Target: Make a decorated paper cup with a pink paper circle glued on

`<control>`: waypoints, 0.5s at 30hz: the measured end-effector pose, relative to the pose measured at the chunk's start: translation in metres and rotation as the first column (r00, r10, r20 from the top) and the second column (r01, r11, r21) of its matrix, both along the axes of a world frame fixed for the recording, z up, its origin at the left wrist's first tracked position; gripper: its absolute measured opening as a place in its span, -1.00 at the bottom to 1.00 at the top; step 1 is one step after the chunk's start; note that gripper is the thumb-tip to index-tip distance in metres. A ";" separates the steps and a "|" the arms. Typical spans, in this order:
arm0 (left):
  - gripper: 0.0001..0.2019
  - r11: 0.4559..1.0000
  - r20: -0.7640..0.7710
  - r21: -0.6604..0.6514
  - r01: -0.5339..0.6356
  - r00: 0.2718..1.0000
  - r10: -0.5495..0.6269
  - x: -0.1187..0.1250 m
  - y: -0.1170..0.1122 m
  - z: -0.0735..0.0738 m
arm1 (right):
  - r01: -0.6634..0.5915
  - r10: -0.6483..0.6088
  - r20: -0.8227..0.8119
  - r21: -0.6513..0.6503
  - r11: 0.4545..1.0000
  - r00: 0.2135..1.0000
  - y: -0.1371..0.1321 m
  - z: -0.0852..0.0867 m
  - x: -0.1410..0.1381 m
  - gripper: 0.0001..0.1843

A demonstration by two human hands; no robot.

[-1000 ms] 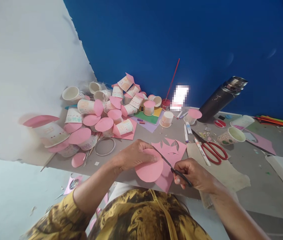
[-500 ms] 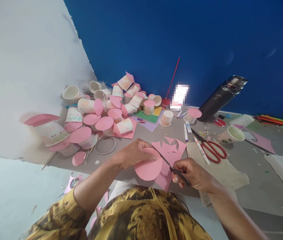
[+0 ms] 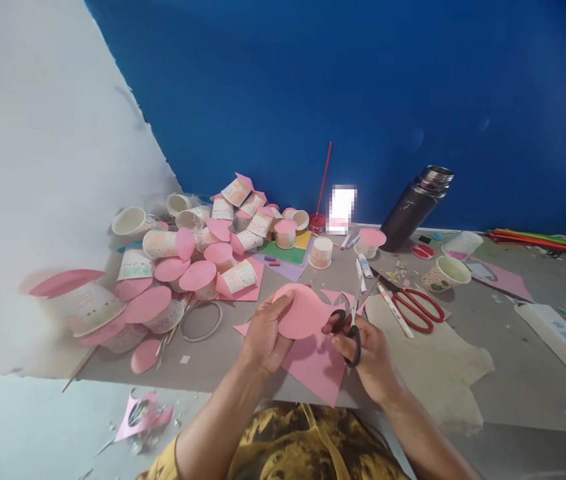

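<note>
My left hand [image 3: 265,333] pinches a round pink paper disc [image 3: 301,312] by its left side, thumb on top. In my right hand [image 3: 370,353] is a pair of black-handled scissors [image 3: 355,320], blades pointing up and away from the disc, a finger and thumb at the handle loops. Beneath both hands lies a pink paper sheet [image 3: 317,367] with cut-out gaps along its far edge. To the left, several paper cups [image 3: 163,243] with pink discs on them are heaped on the table.
Red-handled scissors [image 3: 419,310] and a marker [image 3: 395,311] lie on a beige cloth [image 3: 427,373] at the right. Behind stand a dark flask [image 3: 415,210] and a patterned cup [image 3: 445,275]. A white power strip [image 3: 563,340] sits far right; a grey ring [image 3: 201,321] lies left.
The scissors have come away from the disc's edge and now point upward. My left hand has turned palm-up with the disc raised. The view has shifted slightly.
</note>
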State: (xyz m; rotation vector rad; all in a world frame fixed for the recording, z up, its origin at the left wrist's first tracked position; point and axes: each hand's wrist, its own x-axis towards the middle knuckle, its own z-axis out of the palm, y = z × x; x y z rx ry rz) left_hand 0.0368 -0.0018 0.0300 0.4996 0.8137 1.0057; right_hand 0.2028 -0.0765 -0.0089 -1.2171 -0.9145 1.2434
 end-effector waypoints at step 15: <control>-0.66 0.986 -0.163 0.056 0.155 0.976 -0.144 -0.013 -0.015 0.002 | -0.052 0.054 0.123 -0.020 0.998 0.991 0.007 0.020 0.009 -0.60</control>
